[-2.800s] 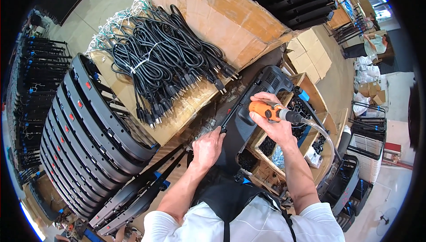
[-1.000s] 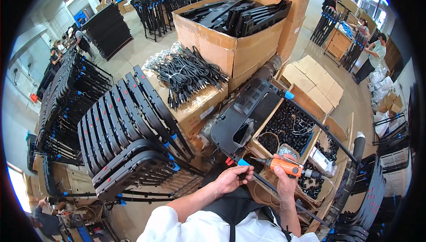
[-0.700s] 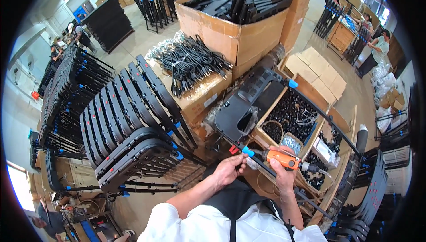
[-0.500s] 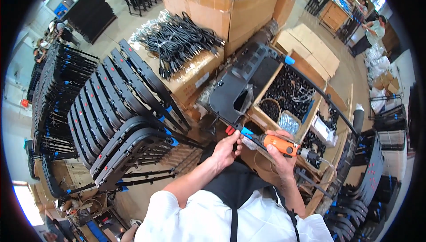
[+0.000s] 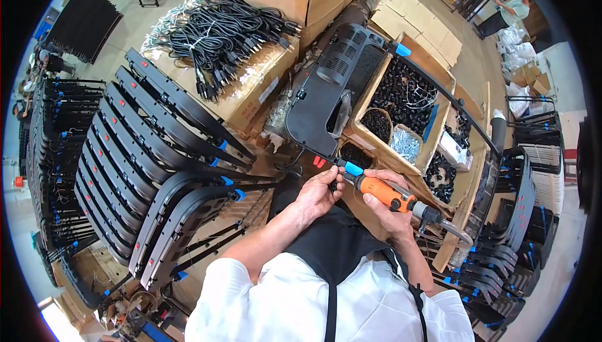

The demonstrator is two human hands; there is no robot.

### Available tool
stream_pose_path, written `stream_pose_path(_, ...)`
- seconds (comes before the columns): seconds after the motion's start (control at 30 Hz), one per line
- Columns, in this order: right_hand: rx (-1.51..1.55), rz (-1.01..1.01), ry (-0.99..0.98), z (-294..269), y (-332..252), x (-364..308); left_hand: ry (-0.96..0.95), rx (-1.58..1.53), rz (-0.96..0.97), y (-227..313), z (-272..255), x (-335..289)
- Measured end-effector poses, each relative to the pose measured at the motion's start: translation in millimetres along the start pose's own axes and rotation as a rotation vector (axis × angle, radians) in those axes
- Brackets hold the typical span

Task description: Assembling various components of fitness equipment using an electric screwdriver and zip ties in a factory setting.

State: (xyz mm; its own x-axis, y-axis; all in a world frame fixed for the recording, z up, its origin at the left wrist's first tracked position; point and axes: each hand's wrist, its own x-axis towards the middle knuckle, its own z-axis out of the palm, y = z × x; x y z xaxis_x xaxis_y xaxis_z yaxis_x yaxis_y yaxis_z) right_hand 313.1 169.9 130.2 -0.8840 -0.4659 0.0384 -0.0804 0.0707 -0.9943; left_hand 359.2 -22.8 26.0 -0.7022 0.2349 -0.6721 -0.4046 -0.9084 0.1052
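In my right hand (image 5: 390, 209) is an orange air screwdriver (image 5: 384, 192), gripped round its body, with a hose fitting at its rear end. Its front end points left, toward the fingertips of my left hand (image 5: 321, 191). Those fingers are pinched together beside the blue-wrapped part (image 5: 353, 169) of a black frame tube. Something small and dark shows in the curled fingers, too small to name. Red clips (image 5: 319, 162) sit just beyond my left fingertips. The black moulded panel (image 5: 316, 119) of the frame lies ahead of both hands, with a vented motor cover (image 5: 343, 53) at its far end.
A divided wooden bin (image 5: 411, 165) holds black parts and silver screws (image 5: 406, 144). Bundled black power cords (image 5: 216, 37) lie on a carton at the far left. Stacked black frames (image 5: 135, 160) stand to my left, more frames (image 5: 501, 248) to my right. Another person (image 5: 511, 10) stands at far right.
The whole view has shifted, so the bins and stacks appear displaced. The screwdriver sits slightly farther left and up, still in my right hand. My left hand stays by the tube, fingers closed.
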Motion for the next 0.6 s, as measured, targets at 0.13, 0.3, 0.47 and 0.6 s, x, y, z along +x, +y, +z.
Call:
stream_pose_path(0.13, -0.026, -0.009, 0.001, 7.7, 1.0, 4.2, -0.031, -0.024, -0.076, 6.3, -5.8, 0.5)
stream_pose_path(0.3, -0.027, 0.025, 0.047, 18.6, -4.8, 12.2, -0.085, -0.04, -0.072, 9.8, -0.3, -2.8)
stream_pose_path(0.47, 0.005, 0.021, 0.079, 22.6, -6.1, 20.5, -0.009, 0.095, -0.043, 17.4, 4.5, -22.4)
stream_pose_path(0.6, -0.029, -0.027, 0.082, 17.3, -13.0, 28.6, 0.008, 0.335, 0.065, 33.6, -16.1, -31.1)
